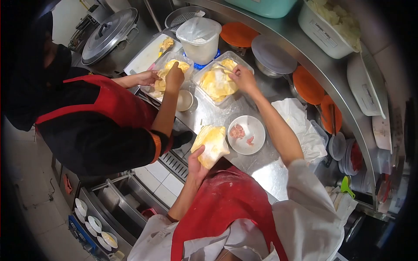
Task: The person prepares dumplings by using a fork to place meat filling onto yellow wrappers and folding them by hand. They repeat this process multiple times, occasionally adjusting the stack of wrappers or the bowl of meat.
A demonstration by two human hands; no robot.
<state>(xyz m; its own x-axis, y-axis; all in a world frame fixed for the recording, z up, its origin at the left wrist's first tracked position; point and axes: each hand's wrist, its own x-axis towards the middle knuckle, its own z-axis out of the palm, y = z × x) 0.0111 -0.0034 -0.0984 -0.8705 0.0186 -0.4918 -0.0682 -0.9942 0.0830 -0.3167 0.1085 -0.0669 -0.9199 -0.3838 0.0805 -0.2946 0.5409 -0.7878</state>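
Sheets point(213, 141) sit gripped in the left hand point(198, 166). The right hand point(244, 79), fingers bunched, reaches the tub point(218, 103); I cannot tell its grip

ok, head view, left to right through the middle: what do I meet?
Co-worker's red apron, floury yellow sheets in the left hand, round white bowl with pink bits, crumpled white sheet.
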